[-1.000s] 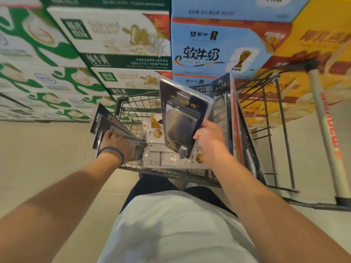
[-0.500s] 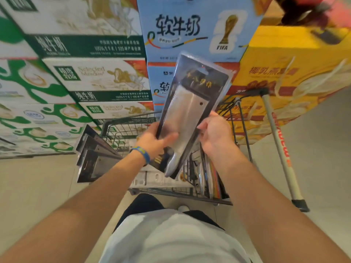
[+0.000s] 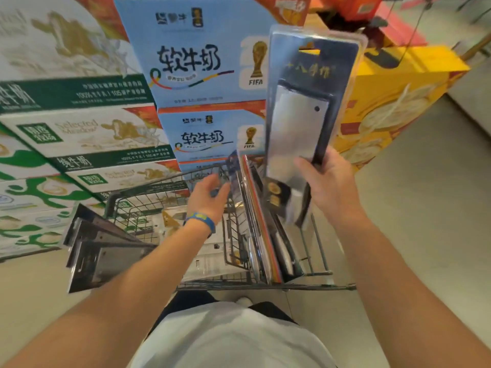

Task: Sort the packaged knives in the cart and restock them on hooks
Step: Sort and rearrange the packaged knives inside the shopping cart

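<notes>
My right hand point(image 3: 328, 185) grips a packaged cleaver point(image 3: 300, 110) by its lower part and holds it upright above the cart point(image 3: 148, 181). Its dark card with a clear blister shows a wide silver blade. My left hand point(image 3: 208, 199), with a blue wristband, hovers over the cart with relaxed fingers, next to several upright knife packages point(image 3: 261, 235) leaning along the cart's right side. More dark knife packages point(image 3: 103, 251) stick out over the cart's left edge. White boxed items point(image 3: 212, 257) lie on the cart's floor.
Stacked milk cartons rise beyond the cart: green and white ones point(image 3: 79, 134) on the left, blue ones point(image 3: 202, 62) in the middle, yellow ones point(image 3: 393, 102) on the right. Pale tiled floor point(image 3: 425, 208) spreads to the right of the cart.
My left hand has let go of the cleaver package and dropped toward the packages in the cart. My right hand has lifted the package higher and to the right.
</notes>
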The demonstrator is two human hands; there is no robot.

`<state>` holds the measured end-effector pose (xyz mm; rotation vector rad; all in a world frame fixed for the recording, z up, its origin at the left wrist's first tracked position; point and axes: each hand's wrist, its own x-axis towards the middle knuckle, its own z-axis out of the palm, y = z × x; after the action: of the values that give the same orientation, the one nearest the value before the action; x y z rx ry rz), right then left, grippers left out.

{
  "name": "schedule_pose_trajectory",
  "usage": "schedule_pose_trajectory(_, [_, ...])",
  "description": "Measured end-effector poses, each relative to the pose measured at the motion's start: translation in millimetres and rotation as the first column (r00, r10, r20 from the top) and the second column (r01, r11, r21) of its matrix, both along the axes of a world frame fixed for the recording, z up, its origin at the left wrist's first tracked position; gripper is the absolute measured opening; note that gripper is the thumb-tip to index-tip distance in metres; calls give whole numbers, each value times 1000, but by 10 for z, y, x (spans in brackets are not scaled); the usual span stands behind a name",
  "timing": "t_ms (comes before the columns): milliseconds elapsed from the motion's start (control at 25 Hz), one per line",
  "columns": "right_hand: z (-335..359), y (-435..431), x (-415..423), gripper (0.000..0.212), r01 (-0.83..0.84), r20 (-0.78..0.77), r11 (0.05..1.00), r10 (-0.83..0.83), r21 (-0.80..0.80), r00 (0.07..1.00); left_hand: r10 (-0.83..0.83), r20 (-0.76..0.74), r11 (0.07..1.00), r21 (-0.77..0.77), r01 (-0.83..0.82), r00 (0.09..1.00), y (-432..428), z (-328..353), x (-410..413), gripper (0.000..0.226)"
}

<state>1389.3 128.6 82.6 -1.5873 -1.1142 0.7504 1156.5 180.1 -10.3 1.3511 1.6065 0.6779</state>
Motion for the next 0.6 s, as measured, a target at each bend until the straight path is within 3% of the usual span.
schedule_pose_trajectory(40, [11, -23, 122, 11, 43, 148, 999, -40, -19, 988, -24, -169, 993, -118, 4, 985, -100, -195, -60, 59])
schedule_pose_trajectory(80, [3, -39, 196, 8, 84, 262, 995, -68, -51, 963, -83, -229, 963, -270, 19, 970, -222, -398, -86, 64])
schedule_pose_trajectory(160, [-104, -22, 241, 13, 181, 358, 977, -130, -113, 925, -130, -73, 860, -504, 76, 989, -485, -697, -24, 62])
schedule_pose_trajectory(240, [-286, 30, 191, 21, 263, 407, 950, -177, -166, 896, 42, 102, 838, -545, 21, 994, -652, -852, 91, 55])
schedule_pose_trajectory(320, [-539, 63, 105, 20, 268, 444, 922, -123, -280, 888, 171, 146, 847, -526, -70, 974, -683, -894, 158, 48])
schedule_pose_trajectory(440, [-1006, 74, -45, 32, 180, 454, 814, 113, -552, 884, 209, 156, 855, -508, -103, 966, -684, -872, 185, 41])
schedule_pose_trajectory(600, [-1315, 130, -8, 53, 175, 306, 717, 57, -675, 950, 192, 130, 846, -524, -97, 973, -662, -859, 185, 39])
